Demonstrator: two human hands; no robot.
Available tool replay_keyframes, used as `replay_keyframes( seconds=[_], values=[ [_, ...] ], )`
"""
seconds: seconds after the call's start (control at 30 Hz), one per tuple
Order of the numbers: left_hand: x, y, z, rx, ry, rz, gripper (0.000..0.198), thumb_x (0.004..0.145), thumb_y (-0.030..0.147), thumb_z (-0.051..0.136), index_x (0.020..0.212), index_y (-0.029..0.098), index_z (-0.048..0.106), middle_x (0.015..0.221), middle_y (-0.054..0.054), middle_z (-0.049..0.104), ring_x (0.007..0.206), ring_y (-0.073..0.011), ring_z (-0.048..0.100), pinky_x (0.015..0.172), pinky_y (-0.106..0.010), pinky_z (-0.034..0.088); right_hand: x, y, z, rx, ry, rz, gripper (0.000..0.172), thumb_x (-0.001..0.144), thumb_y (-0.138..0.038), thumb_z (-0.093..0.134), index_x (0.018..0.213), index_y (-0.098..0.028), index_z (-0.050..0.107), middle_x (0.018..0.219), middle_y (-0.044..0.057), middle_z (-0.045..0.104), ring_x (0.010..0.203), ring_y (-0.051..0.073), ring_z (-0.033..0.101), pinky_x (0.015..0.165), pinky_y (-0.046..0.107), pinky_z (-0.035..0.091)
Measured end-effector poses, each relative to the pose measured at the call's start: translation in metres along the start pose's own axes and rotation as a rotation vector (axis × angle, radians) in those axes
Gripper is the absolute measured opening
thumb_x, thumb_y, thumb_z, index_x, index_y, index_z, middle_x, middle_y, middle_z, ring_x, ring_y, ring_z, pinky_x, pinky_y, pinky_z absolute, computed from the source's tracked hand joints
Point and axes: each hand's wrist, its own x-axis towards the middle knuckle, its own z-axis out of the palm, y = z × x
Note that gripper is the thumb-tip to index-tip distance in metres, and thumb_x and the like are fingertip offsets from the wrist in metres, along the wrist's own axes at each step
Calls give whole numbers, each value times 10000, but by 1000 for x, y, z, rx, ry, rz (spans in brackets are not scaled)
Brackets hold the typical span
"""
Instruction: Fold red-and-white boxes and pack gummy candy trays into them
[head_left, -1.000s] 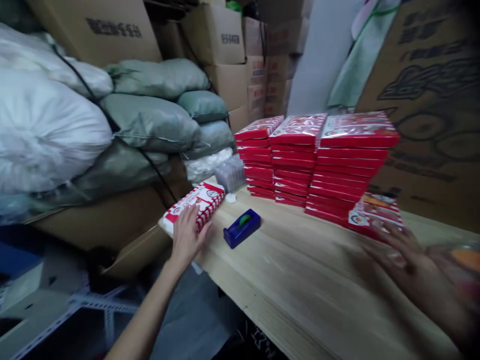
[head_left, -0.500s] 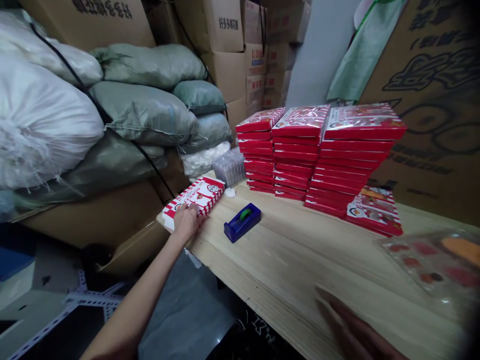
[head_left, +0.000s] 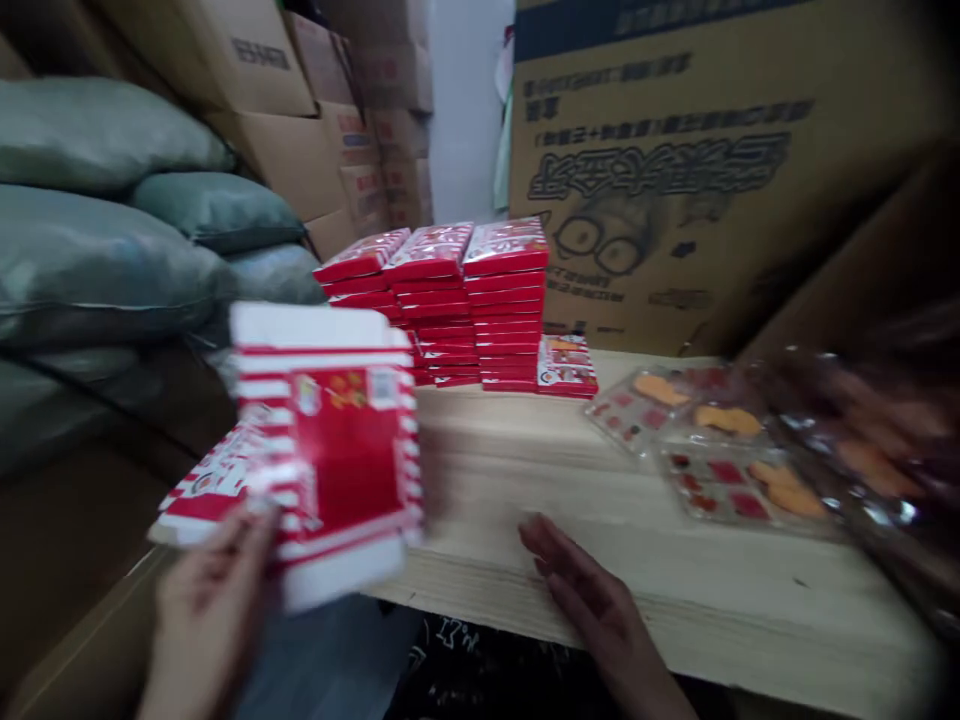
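Between the thumb and fingers of my left hand (head_left: 217,590) is a flattened red-and-white striped carton (head_left: 345,450), held up over the table's left end. White flaps stick out at its top and bottom, and motion blurs it. Behind it, partly covered, lies a pile of similar flat cartons (head_left: 206,485). My right hand (head_left: 589,600) hovers over the wooden table (head_left: 480,470) near its front edge, fingers stretched out and holding nothing. To its right lie clear plastic trays (head_left: 742,485) with orange and red pieces inside.
Tall stacks of filled red boxes (head_left: 506,310) stand at the back, with a lower stack (head_left: 568,368) beside them. A large cardboard box (head_left: 660,200) rises behind the table. Bulging sacks (head_left: 97,250) are piled at left. Blurred transparent packaging (head_left: 870,450) fills the right side.
My left hand has lifted one flat carton off the pile and brought it nearer to me. The view has swung right, bringing more trays into sight. The tape dispenser no longer shows.
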Motion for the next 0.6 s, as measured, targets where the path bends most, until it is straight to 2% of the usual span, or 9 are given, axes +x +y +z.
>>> replay_keyframes(
  seconds=[0.07,0.1,0.13,0.17,0.2,0.3,0.4,0.5,0.6],
  values=[
    [-53,-14,37,-208,-450,-262,649,826,675,709,1235,171,702,970,-100,812,681,-267,739,606,-394,614,2,-5,8,203,-5,8,673,898,-547,750,1515,-421,514,1527,59,601,1428,289,545,1217,558,379],
    [-75,-23,55,-245,-570,-291,629,873,658,666,1269,169,682,1014,-117,809,766,-291,765,679,-427,635,1,-6,8,273,5,33,668,906,-538,745,1518,-408,513,1509,71,618,1401,292,573,1195,558,410],
    [-90,-30,72,-233,-648,-245,609,905,634,641,1291,163,670,1088,-138,798,882,-315,776,765,-455,643,-1,-7,6,312,24,60,630,916,-527,738,1498,-380,547,1477,86,646,1378,297,595,1176,554,435],
    [-99,-35,86,-185,-659,-113,594,912,587,663,1345,181,637,1196,-147,771,1001,-324,765,848,-468,637,-5,-7,3,322,50,78,580,924,-520,731,1461,-351,595,1444,100,671,1359,302,611,1163,547,451],
    [-102,-38,96,-110,-592,59,599,922,537,675,1412,205,585,1320,-153,719,1128,-330,729,934,-484,615,-9,-6,-2,305,66,90,537,924,-518,731,1418,-329,641,1422,107,686,1349,306,620,1159,537,458],
    [-88,-25,111,149,-437,607,657,944,362,691,1544,277,436,1587,-131,501,1423,-317,528,1134,-504,499,-25,2,-17,212,51,110,485,890,-560,748,1321,-339,726,1428,95,683,1350,314,616,1167,503,454],
    [-74,-6,121,334,-549,965,607,963,225,655,1532,280,447,1546,-105,550,1451,-292,488,1227,-522,376,-35,17,-27,94,60,89,487,875,-618,729,1298,-376,741,1468,71,654,1403,323,567,1175,501,443],
    [-74,-4,135,422,-625,1051,611,958,178,644,1527,260,439,1435,-106,637,1380,-289,548,1255,-565,282,-35,37,-36,-77,-1,-1,462,946,-578,652,1347,-357,714,1514,79,612,1463,312,501,1227,503,365],
    [-75,-11,143,398,-750,947,578,917,268,726,1445,227,497,1374,-132,643,1282,-292,599,1108,-473,470,-30,57,-45,-154,-69,-74,444,999,-539,577,1385,-349,687,1509,86,616,1455,305,512,1226,502,372]
  ],
)
